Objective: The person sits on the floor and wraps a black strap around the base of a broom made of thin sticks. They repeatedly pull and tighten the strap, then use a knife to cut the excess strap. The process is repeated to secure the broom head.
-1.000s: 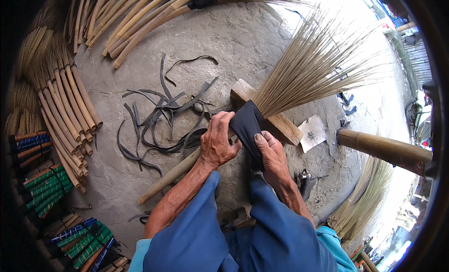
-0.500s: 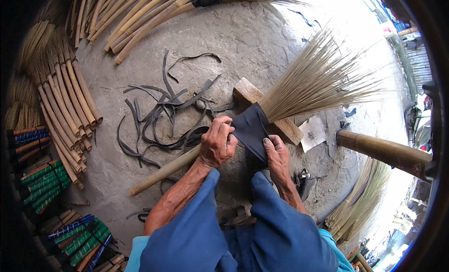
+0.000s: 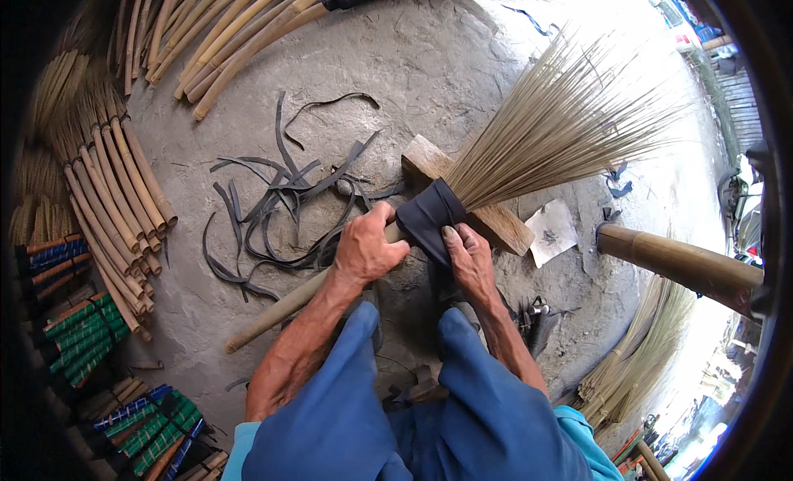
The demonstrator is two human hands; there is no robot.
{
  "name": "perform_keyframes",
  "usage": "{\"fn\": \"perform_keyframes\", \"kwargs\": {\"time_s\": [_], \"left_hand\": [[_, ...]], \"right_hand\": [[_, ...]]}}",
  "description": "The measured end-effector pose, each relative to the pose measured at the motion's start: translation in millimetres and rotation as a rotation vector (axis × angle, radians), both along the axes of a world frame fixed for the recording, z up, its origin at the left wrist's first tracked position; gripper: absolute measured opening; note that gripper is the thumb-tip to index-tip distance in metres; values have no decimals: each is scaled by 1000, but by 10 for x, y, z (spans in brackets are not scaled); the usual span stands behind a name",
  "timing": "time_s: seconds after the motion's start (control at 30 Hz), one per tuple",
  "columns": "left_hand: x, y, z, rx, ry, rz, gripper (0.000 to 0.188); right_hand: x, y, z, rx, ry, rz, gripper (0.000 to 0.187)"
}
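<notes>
A grass broom lies slantwise before me, its tan bristles (image 3: 545, 134) fanned to the upper right and its pale wooden handle (image 3: 285, 311) toward the lower left. Black rubber sheeting (image 3: 431, 215) wraps the neck where bristles and handle meet. My left hand (image 3: 366, 246) closes round the handle just below this wrap. At the wrap's near edge, my right hand (image 3: 471, 259) pinches the black sheeting between thumb and fingers. Under the broom neck rests a wooden block (image 3: 501, 227), partly hidden.
Black rubber strips (image 3: 289, 188) lie tangled left of the broom. Bundled brooms with cane handles (image 3: 116, 192) line the left side, more at the top. A bamboo post (image 3: 669, 260) juts in at right, above a grass bundle (image 3: 632, 365). Paper (image 3: 553, 233) lies beside the block.
My left hand has left the sheeting's edge and now holds the handle. The sheeting, spread toward my right hand before, sits more closely round the neck. The broom has turned slightly.
</notes>
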State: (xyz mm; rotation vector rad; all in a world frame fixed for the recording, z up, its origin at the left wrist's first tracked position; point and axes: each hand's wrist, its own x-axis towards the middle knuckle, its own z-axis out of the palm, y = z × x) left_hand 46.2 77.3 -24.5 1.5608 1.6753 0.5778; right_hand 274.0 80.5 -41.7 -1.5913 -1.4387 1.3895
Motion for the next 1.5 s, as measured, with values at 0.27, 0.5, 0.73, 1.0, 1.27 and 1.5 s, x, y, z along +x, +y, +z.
{"fn": "perform_keyframes", "kwargs": {"time_s": [0.27,0.5,0.73,1.0,1.27,1.5], "left_hand": [[233,-233,-59,-5,228,30,32],[215,-109,-118,-171,334,42,37],[200,-93,18,-159,317,30,43],[153,-160,-165,-93,295,37,26],[-51,86,-12,-97,155,60,66],[299,103,91,-162,117,116,85]], "right_hand": [[-62,-60,245,-195,88,-10,46],[-69,-229,489,-524,653,-315,32],[2,-298,606,-647,662,-370,33],[76,-364,655,-614,581,-416,34],[-219,17,105,-248,263,-129,38],[-28,166,101,-152,147,8,43]]}}
